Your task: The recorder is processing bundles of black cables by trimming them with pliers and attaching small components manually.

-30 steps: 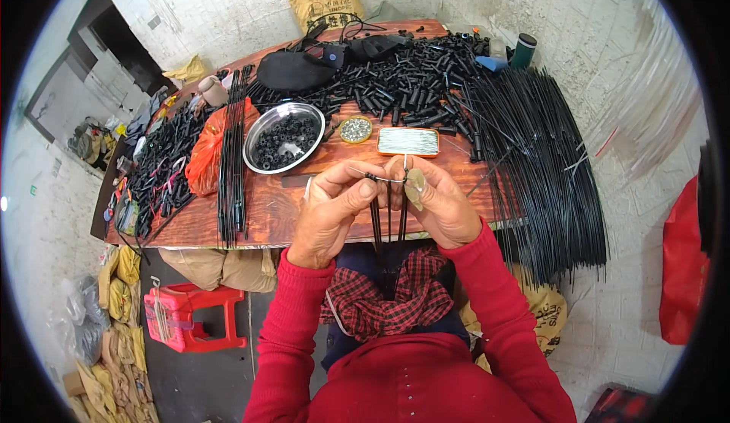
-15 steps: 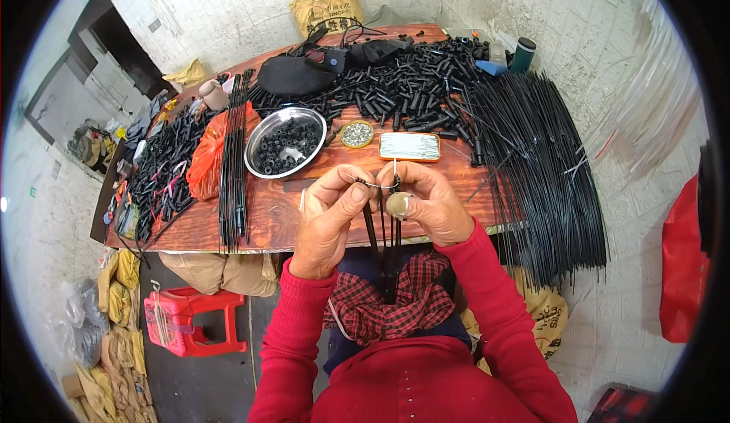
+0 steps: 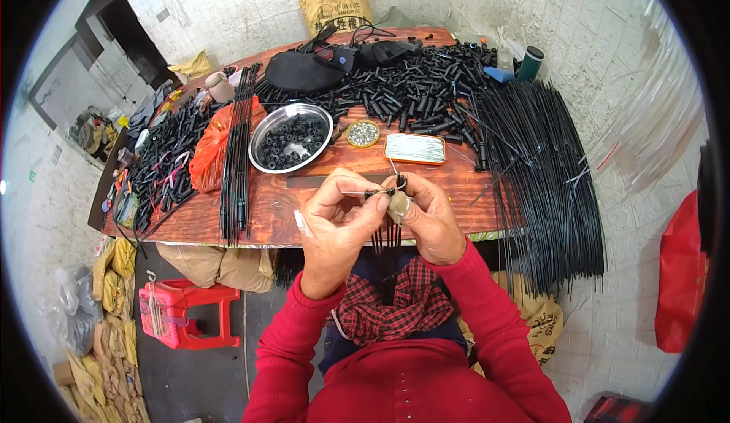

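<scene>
Above the table's near edge, both my hands meet at the looped tops of several thin black rods (image 3: 388,236), whose lengths hang below my fingers. My left hand (image 3: 334,225) is closed, fingertips pinching a thin pale wire (image 3: 353,192) that sticks out to the left between them. My right hand (image 3: 433,221) is closed on the tops of the rods, with a tan cover (image 3: 398,206) on its thumb. Another pale wire end rises above the right fingertips. Exactly how the wire passes through the rod tops is hidden by my fingers.
Beyond my hands stand an orange-rimmed tray of pale wires (image 3: 414,149), a dish of small metal pieces (image 3: 363,134) and a steel bowl of black rings (image 3: 328,135). Black tubes (image 3: 426,88) pile up behind. Long black rods (image 3: 544,179) overhang the right side; an orange bag (image 3: 209,160) lies left.
My left hand has moved right, against the right hand, and the wire span between them has closed up. The upright wire end now leans left. The whole view has shifted slightly.
</scene>
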Demonstrator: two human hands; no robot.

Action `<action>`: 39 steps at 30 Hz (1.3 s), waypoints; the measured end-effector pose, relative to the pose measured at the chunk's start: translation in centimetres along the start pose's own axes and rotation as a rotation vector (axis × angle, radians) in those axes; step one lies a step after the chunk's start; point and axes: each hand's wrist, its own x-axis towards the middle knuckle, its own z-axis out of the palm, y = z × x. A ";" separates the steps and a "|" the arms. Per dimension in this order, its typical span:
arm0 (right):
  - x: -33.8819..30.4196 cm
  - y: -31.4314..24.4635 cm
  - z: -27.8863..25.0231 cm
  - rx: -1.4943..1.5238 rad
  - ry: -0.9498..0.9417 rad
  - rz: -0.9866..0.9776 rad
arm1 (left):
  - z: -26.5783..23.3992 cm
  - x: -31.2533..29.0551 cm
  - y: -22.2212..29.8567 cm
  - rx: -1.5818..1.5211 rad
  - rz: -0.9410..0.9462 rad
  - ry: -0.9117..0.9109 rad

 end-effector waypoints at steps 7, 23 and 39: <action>-3.5 -0.9 0.1 -0.126 -0.094 -0.042 | 0.7 -2.2 1.5 0.172 0.162 -0.129; -2.7 -1.4 2.3 -0.044 -0.133 0.049 | -1.1 -2.6 2.6 0.254 0.300 -0.037; 1.9 1.4 -0.7 -0.055 -0.059 0.086 | -3.4 2.9 -1.5 0.054 0.026 -0.110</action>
